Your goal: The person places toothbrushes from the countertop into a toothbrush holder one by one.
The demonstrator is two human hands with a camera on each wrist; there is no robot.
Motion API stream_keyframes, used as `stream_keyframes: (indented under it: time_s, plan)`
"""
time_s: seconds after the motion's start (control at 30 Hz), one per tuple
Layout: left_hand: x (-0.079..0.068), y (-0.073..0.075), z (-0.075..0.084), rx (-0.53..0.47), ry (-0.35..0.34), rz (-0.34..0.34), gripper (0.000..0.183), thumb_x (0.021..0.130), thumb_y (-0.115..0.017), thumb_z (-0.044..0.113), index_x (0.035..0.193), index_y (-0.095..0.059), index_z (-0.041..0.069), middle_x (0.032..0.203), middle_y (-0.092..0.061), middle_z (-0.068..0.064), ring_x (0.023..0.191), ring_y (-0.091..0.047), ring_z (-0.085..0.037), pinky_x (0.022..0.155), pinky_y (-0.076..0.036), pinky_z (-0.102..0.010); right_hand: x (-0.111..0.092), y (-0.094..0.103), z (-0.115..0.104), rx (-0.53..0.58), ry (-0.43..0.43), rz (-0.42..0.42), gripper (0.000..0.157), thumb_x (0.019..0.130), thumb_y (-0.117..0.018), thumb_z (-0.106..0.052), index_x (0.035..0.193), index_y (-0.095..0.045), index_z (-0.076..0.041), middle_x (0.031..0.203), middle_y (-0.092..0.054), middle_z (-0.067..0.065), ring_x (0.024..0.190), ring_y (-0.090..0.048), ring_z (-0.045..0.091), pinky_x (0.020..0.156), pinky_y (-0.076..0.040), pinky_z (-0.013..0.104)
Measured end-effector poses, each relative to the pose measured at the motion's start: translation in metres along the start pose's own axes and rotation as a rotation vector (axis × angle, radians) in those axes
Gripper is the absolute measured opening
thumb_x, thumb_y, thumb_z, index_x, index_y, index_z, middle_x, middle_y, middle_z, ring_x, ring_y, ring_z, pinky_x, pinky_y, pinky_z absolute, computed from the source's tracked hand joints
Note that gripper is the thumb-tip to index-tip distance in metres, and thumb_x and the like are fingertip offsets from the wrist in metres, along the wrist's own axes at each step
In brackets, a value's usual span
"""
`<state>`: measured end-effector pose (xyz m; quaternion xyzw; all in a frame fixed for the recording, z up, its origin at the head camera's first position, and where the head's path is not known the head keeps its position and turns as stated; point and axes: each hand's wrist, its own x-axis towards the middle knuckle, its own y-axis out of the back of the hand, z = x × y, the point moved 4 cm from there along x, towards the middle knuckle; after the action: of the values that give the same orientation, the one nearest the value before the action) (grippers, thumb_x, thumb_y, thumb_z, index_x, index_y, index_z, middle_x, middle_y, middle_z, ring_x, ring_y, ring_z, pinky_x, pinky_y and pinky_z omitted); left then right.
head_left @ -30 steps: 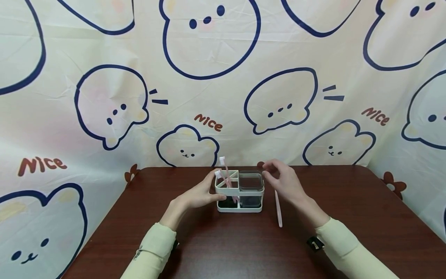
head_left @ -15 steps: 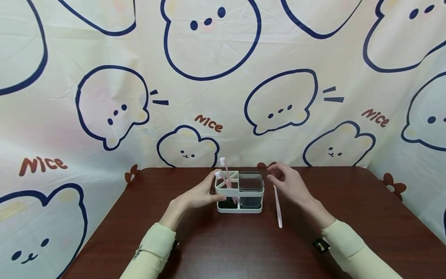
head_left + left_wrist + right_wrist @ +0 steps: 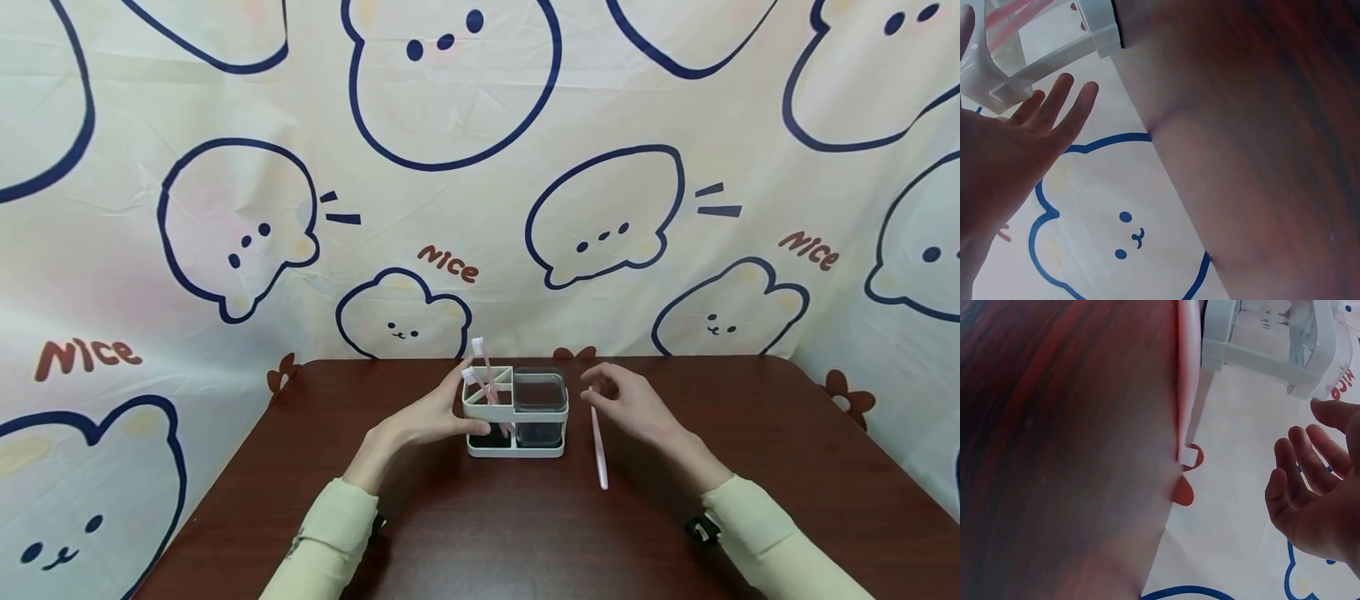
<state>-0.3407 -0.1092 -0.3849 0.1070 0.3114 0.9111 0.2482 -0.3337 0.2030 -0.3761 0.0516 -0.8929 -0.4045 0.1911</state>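
Note:
A white toothbrush holder (image 3: 540, 417) stands upright on the brown table, with two pink toothbrushes (image 3: 491, 387) leaning in its left compartments. A clear lidded box (image 3: 540, 390) fills its right side. My left hand (image 3: 426, 419) grips the holder's left end, thumb at the front and index finger at the rear top edge. To the right of the holder, a third pink toothbrush (image 3: 600, 454) lies on the table, handle towards me. My right hand (image 3: 633, 404) hovers over its far end, fingers loosely bent and holding nothing; in the right wrist view those fingers (image 3: 1300, 459) are apart from it.
Behind the table's far edge hangs a pale cloth (image 3: 495, 208) printed with blue-outlined bears. The dark wooden tabletop (image 3: 510, 533) stretches out in front of the holder and to both sides. A small black device (image 3: 702, 528) sits at my right wrist.
My right hand has moved right from beside the holder's box and then down, nearer the loose toothbrush's far end. My left hand stays at the holder.

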Motion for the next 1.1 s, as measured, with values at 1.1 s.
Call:
stream_keyframes:
  time_s: [1.1]
  plan:
    - [0.004, -0.003, -0.001, -0.024, -0.027, -0.025, 0.081, 0.089, -0.074, 0.032, 0.150, -0.021, 0.024, 0.148, -0.033, -0.007, 0.133, -0.039, -0.025, 0.115, -0.030, -0.058, -0.003, -0.012, 0.029, -0.010, -0.051, -0.347, 0.050, 0.091, -0.072, -0.029, 0.133, -0.056, -0.005, 0.094, -0.062, 0.003, 0.080, -0.056, 0.018, 0.069, -0.049, 0.032]
